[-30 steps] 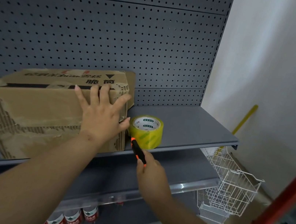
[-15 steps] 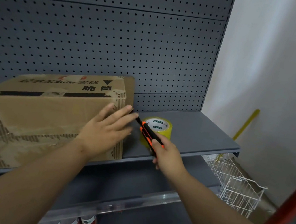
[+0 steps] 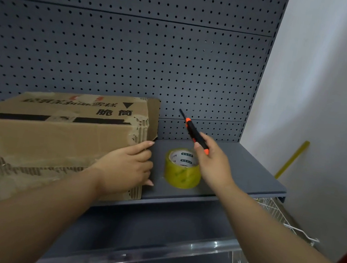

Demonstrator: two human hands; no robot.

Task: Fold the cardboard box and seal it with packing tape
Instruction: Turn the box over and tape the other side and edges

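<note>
One cardboard box [image 3: 59, 136] sits closed at nine o'clock on the shelf [image 3: 240, 175], its seams apparently taped. Left hand [image 3: 126, 167] wraps its right end. Tape roll [image 3: 182, 168] rests centre; right hand [image 3: 211, 159] pinches the cutter [image 3: 192, 132].

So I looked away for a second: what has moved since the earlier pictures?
The left hand slid from the cardboard box front to grip its right edge. The right hand lifted the utility knife from beside the tape roll to above it, blade out. Box, roll and shelf stayed put.
</note>
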